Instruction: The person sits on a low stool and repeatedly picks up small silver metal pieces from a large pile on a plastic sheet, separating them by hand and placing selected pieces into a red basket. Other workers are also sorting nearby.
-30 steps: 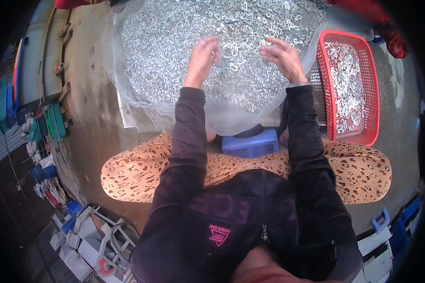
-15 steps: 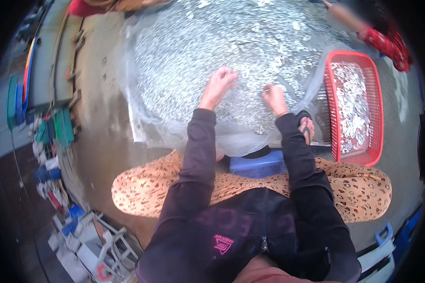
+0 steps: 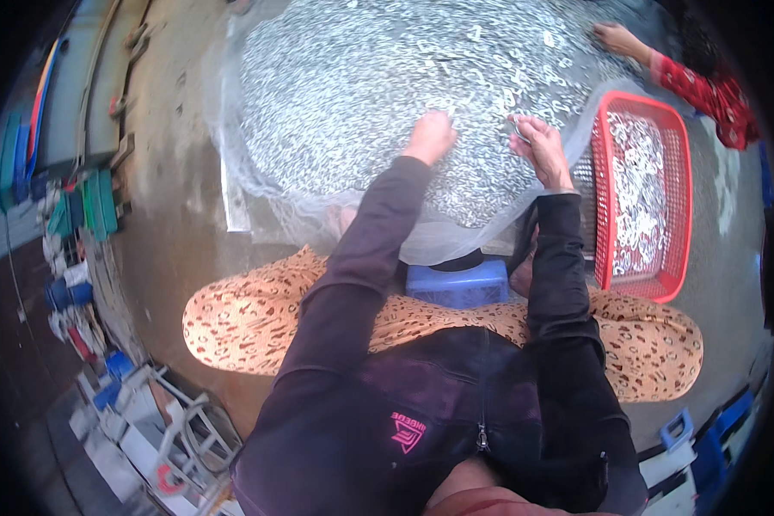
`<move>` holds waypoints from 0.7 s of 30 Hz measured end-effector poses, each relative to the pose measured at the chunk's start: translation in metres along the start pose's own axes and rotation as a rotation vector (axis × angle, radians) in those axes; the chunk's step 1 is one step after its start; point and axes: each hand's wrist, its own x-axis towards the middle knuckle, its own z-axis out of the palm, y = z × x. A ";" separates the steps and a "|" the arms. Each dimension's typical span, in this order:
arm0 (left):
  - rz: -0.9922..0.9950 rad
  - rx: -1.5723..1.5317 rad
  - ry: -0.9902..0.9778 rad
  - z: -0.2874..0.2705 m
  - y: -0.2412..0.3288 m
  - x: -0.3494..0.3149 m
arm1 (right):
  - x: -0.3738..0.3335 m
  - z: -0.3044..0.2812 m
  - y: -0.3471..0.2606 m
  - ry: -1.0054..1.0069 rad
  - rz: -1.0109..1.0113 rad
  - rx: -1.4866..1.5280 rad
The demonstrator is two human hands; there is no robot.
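A broad heap of tiny silvery fish (image 3: 335,112) lies spread on a pale translucent net sheet (image 3: 275,202) in front of me. Larger white curled pieces (image 3: 549,38) are scattered over it. Low over the middle of the heap, my left hand (image 3: 432,138) has its fingers closed, and what they pinch, if anything, is hidden. To its right, my right hand (image 3: 543,155) is raised a little, pinching a small curled silvery piece (image 3: 518,131) between thumb and fingers.
A red plastic basket (image 3: 605,185), holding many white curled pieces, stands right of the heap. Beyond it, another person's hand (image 3: 623,40) in a red sleeve reaches over the heap. A blue plastic stool (image 3: 457,284) is between my knees. Crates and gear line the left.
Both my hands have moved to the right, the right one turning up with a small curled piece in its fingers. The other person's hand has come down to the heap's edge.
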 end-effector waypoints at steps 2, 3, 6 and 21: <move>-0.078 -0.227 0.041 -0.022 -0.002 -0.005 | 0.000 -0.004 -0.008 -0.076 -0.057 0.232; -0.137 -0.389 0.040 -0.034 -0.001 -0.008 | 0.000 -0.005 -0.012 -0.017 -0.036 0.235; -0.252 -1.555 -0.027 -0.063 0.004 -0.021 | 0.003 -0.004 -0.018 0.054 -0.029 0.265; -0.143 -0.231 -0.072 -0.017 0.014 0.032 | 0.043 0.019 0.045 0.299 -0.277 -0.885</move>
